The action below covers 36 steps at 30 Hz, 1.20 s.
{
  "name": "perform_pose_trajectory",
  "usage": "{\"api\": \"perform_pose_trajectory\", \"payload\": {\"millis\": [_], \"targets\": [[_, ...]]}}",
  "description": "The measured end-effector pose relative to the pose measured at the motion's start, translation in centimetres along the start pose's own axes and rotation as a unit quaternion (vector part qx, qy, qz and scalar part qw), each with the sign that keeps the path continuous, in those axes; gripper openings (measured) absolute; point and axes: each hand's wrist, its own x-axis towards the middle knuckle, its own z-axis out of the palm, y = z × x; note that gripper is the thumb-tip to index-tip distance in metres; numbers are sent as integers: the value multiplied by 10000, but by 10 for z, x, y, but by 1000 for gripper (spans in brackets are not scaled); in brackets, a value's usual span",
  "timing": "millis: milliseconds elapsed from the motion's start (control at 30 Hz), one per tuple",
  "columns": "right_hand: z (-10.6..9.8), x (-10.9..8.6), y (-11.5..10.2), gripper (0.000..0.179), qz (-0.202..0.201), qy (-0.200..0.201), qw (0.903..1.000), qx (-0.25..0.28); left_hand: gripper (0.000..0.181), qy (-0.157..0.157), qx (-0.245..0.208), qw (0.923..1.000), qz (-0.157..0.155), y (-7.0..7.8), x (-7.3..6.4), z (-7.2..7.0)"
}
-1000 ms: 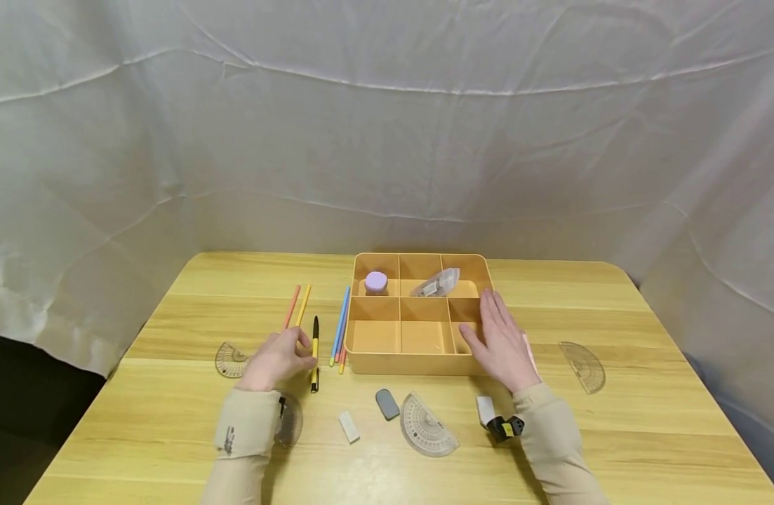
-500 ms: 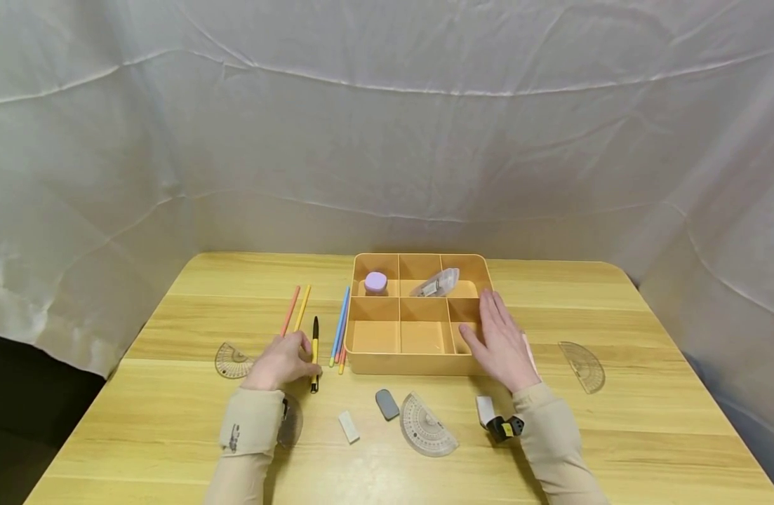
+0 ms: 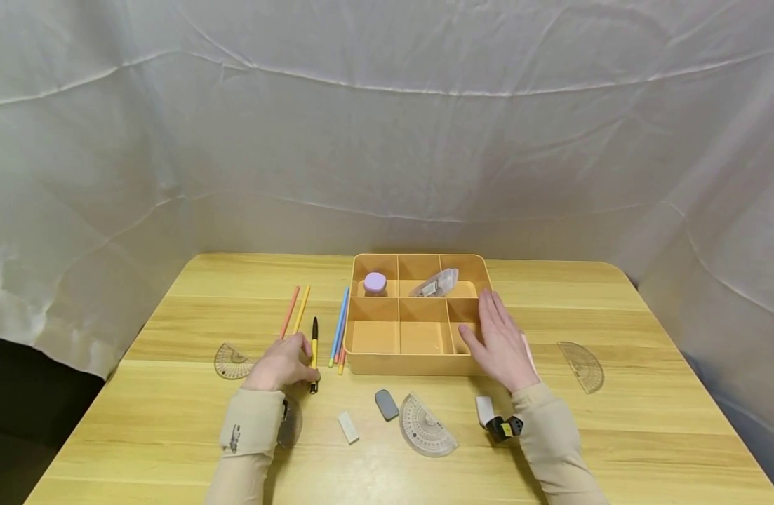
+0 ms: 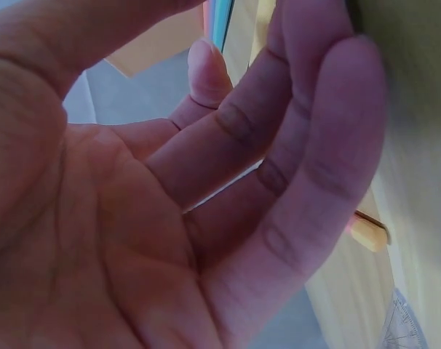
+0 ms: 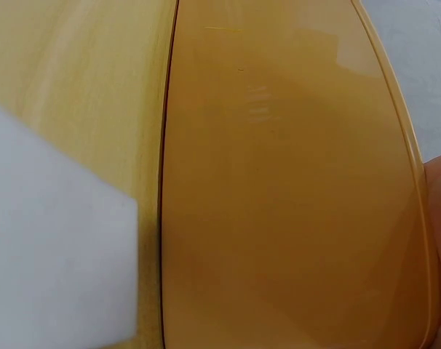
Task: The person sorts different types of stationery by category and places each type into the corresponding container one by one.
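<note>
In the head view, my left hand (image 3: 279,363) is at a black-and-yellow pen (image 3: 314,344) lying on the table. Its thumb crosses the pen's lower part, while curled fingers sit along the left side. The left wrist view shows the curled fingers (image 4: 300,167) of that hand; the pen cannot be made out there. A red pencil (image 3: 290,312) and a yellow pencil (image 3: 302,308) run up to the knuckles. My right hand (image 3: 503,347) lies with straight fingers against the right side of an orange compartment box (image 3: 393,364), thumb over its rim.
Blue and red pencils (image 3: 339,330) lie left of the box. The box contains a purple-lidded jar (image 3: 375,283) and a clear packet (image 3: 438,284). Nearer lie a white eraser (image 3: 348,428), a grey eraser (image 3: 387,405) and a protractor (image 3: 426,428). Another protractor (image 3: 582,366) lies at right.
My left hand has shifted slightly right and nearer, and its thumb has come across the pen. The right hand, box and pencils stay in place.
</note>
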Motion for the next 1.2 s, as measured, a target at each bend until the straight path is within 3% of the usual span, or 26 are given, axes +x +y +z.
{"api": "perform_pose_trajectory", "payload": {"millis": [500,833,1200], "targets": [[-1,-1,-1,75,-75,107,9999,-60,41,18,-64,9998,-172,0,2,2],[0,0,0,74,-81,89,9999,-65,46,160,10,9998,-115,1,2,4],[2,-1,2,75,-175,248,9995,69,49,216,-251,9991,-252,1,3,4]]}}
